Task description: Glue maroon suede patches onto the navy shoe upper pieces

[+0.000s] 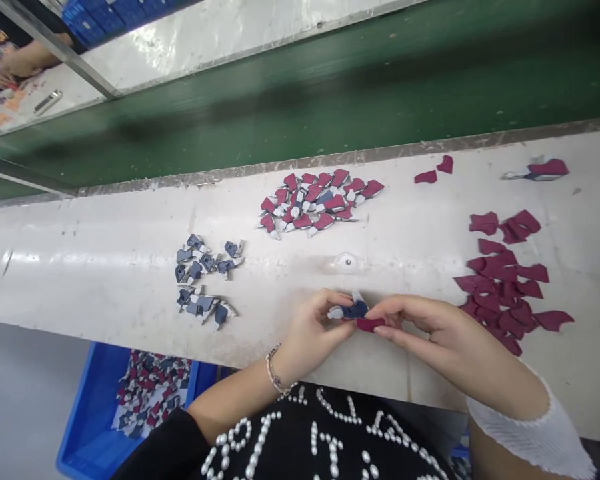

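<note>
Between thumb and fingers, my left hand [313,333] grips a small blue-grey and white plastic part [355,308]. Pinched in my right hand [425,327] is a dark red plastic piece [371,325], held right up against the blue-grey part; I cannot tell whether the two are joined. To the right lies a pile of loose dark red pieces [505,287]. Left of my hands sits a group of blue-grey and white parts [200,267]. Beyond my hands is a heap of parts with red pieces on them [320,200].
Two red pieces [426,177] and a single red-and-white part [547,169] lie along the table's far side. A blue bin [75,427] full of parts stands below the near edge at left. Across the green strip [300,113], another person's hand [17,67] is at a bench.
</note>
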Tool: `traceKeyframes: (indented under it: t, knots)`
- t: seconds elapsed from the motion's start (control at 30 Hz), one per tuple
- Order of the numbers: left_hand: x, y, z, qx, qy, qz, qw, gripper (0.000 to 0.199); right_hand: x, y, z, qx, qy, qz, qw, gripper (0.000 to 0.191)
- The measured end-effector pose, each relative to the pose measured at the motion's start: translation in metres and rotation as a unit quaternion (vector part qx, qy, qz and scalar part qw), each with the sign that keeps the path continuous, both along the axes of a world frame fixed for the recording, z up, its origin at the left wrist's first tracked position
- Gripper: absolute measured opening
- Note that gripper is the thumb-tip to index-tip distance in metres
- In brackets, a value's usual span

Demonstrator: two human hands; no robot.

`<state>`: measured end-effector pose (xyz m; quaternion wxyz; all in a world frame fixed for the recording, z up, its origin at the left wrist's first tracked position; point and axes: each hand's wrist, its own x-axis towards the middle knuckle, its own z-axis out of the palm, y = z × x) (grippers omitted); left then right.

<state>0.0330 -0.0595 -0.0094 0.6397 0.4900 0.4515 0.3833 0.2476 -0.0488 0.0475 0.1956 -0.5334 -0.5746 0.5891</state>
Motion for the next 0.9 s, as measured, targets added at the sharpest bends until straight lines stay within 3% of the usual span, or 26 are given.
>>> traceKeyframes:
  t: [0.23, 0.4, 0.9]
  knots:
    - [-0.001, 0.002, -0.002, 0.109, 0.061, 0.027, 0.992, 0.022, -0.012, 0.004, -0.006, -0.011, 0.002, -0.061, 0.998, 0.032]
    - [-0.002, 0.006, -0.002, 0.188, 0.107, 0.033, 0.976, 0.021, -0.011, 0.005, -0.008, -0.032, 0.015, -0.070, 0.997, 0.031]
    - [-0.005, 0.010, 0.004, 0.277, 0.138, 0.018, 0.951, 0.031, -0.007, 0.010, -0.011, -0.061, 0.048, -0.072, 0.994, 0.038]
